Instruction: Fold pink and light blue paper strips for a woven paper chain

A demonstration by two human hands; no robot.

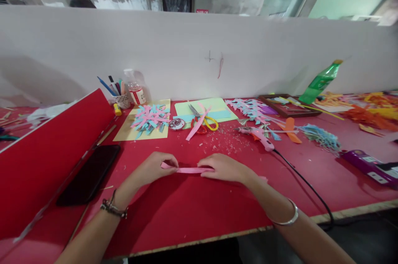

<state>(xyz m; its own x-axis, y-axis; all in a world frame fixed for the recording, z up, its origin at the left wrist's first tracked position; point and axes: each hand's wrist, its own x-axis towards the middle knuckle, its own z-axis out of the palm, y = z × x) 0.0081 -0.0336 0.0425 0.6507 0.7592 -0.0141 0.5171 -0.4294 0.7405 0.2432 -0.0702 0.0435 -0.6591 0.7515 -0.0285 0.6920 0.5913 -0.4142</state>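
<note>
A narrow pink paper strip [190, 170] stretches level between my two hands, just above the red tabletop. My left hand [160, 165] pinches its left end, with a short tip poking out past the thumb. Near the other end, my right hand [221, 168] closes its fingers on the strip; part of it is hidden under that hand. Beyond them lie scissors [203, 119] with red and yellow handles, another pink strip [195, 128] across them. To the right rests a pink glue gun [259, 136].
A pile of pink and blue paper pieces [151, 119] sits on yellow paper. A black phone [90, 175] lies left, beside a red divider [59, 160]. The glue gun's cord [306, 181] runs over the front edge. A green bottle [320, 83] leans at the back right; a purple power strip [370, 167] lies right.
</note>
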